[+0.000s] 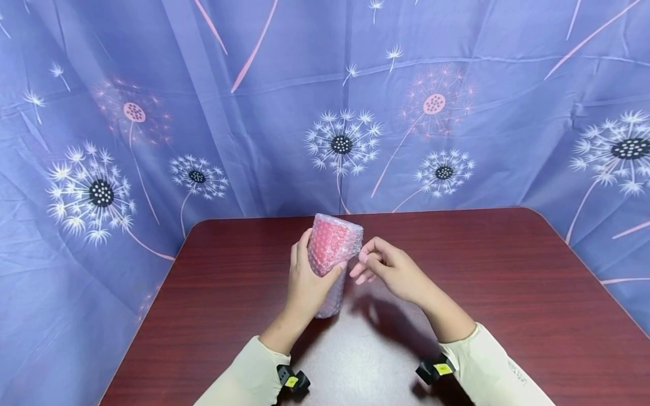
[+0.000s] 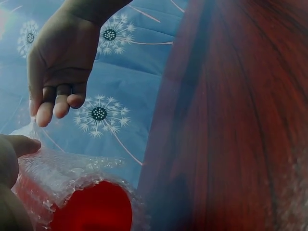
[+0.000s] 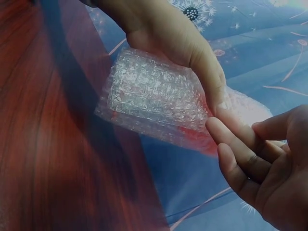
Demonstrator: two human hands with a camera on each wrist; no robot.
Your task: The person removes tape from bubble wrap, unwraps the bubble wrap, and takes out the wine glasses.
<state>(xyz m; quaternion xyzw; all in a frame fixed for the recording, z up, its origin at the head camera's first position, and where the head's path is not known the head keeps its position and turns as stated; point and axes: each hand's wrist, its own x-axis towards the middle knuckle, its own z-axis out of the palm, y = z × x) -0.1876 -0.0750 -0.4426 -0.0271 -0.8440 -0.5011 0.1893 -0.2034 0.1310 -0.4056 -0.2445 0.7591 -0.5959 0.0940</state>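
My left hand (image 1: 307, 288) grips a red, roughly cylindrical thing (image 2: 98, 209) wrapped in clear bubble wrap (image 1: 331, 248). It is held tilted above the table, thumb on the near side and fingers round the far left side. In the left wrist view, one end shows as a smooth red round face inside the wrap's edge; its exact kind is hidden. My right hand (image 1: 395, 272) is at the upper right of the bundle, pinching a drawn-out bit of the bubble wrap between thumb and index finger. Its other fingers are loosely bent. The right wrist view shows the wrap's layered clear end (image 3: 151, 89).
A dark red wood-grain table (image 1: 228, 270) lies beneath both hands, with a bright glare patch near its front. Behind it hangs a blue curtain (image 1: 284, 141) printed with dandelions. Small black cameras (image 1: 301, 383) sit at both wrists.
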